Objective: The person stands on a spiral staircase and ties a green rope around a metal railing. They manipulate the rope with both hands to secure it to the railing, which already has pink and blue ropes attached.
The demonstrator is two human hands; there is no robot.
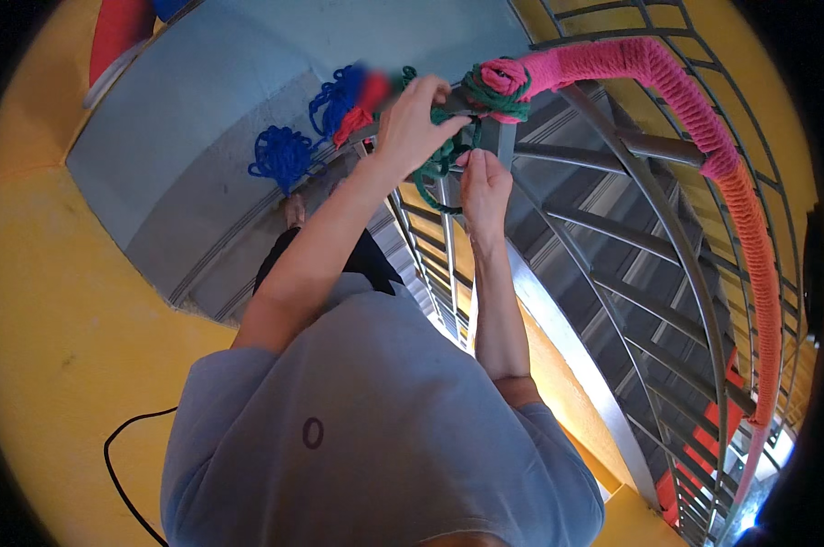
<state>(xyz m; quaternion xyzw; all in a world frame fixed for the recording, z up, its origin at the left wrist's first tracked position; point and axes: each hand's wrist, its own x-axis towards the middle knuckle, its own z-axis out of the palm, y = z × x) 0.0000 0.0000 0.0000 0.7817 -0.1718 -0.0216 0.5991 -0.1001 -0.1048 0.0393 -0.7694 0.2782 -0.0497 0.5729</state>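
Green cord (pixel 437 167) hangs in loose loops by the handrail in front of me. My right hand (pixel 485 187) is closed, its thumb and forefinger pinching a strand of that cord. Just up and to the left, my left hand (pixel 414 126) has its thumb and fingers apart, with green strands showing in the gap; whether they touch the palm is hidden. Beside both hands, the rail's end is wrapped in pink cord (pixel 544 71), with several turns of green cord (pixel 494 89) around it.
Blue cord bundles (pixel 282 155) lie on the grey steps at left, near a foot, with red cord (pixel 352 123) beside them. A curved handrail wrapped in pink, then orange cord (pixel 760 264) runs right above metal bars (pixel 635 239). A yellow wall (pixel 56 301) stands at left.
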